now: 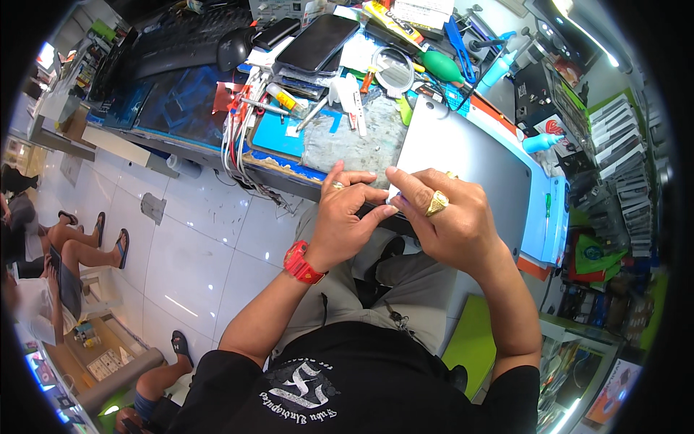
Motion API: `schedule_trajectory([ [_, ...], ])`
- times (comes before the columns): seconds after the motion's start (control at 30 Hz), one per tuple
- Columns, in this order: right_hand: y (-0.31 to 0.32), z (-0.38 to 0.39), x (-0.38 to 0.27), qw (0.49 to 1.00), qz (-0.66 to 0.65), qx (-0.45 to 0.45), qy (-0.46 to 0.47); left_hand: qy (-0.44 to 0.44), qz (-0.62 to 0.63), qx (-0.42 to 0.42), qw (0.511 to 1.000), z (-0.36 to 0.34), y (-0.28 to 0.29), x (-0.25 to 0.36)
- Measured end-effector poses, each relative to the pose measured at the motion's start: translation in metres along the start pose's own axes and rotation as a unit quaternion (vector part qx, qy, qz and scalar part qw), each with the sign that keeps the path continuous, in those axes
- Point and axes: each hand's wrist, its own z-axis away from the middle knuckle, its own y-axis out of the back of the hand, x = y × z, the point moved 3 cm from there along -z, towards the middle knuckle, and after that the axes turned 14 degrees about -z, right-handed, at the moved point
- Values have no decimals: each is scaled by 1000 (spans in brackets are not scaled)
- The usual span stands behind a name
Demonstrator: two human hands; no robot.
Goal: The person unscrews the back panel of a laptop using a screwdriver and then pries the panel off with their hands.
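Observation:
My left hand (350,217), with a red watch (300,262) at the wrist, has its fingers curled at the bench's front edge, thumb and index meeting my right hand's fingertips. My right hand (448,217), wearing a chunky gold ring, has thumb and index closed at the lower left corner of a flat silver device (463,148), likely a laptop. What exactly lies between the fingertips is hidden. Just behind my hands is a worn grey mat (347,145) on a blue pad, with a pale stick-like tool (311,116) beside it.
Phones (316,43), cables (235,159), a glue-like bottle (282,98), a green blower (439,65) and blue bottles (538,142) crowd the bench (119,123). A keyboard (155,40) stands at back left. Other people's legs (76,253) are at left over the tiled floor (181,267).

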Motion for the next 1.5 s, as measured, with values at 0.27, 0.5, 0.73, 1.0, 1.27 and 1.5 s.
schedule_trajectory([
  [0.27, 6, -1, 1, 998, 38, -11, -48, -4, 0, 5, 1000, 1, 0, 0],
  [0.5, 8, -5, -14, 996, 64, -67, -5, -3, -1, 7, 1000, 2, -1, -2],
  [0.73, 9, -12, -11, 994, 6, -111, 15, 2, -1, 10, 1000, 1, 1, 0],
  [1.0, 19, -4, -3, 994, 20, -101, -41, -7, -1, 5, 1000, 4, -2, -4],
  [1.27, 11, -15, -9, 992, -4, -122, -26, -6, 7, 19, 1000, 2, 0, -1],
  [1.5, 6, -11, -3, 998, -45, -41, -16, -5, 15, 22, 1000, 2, -1, -2],
])
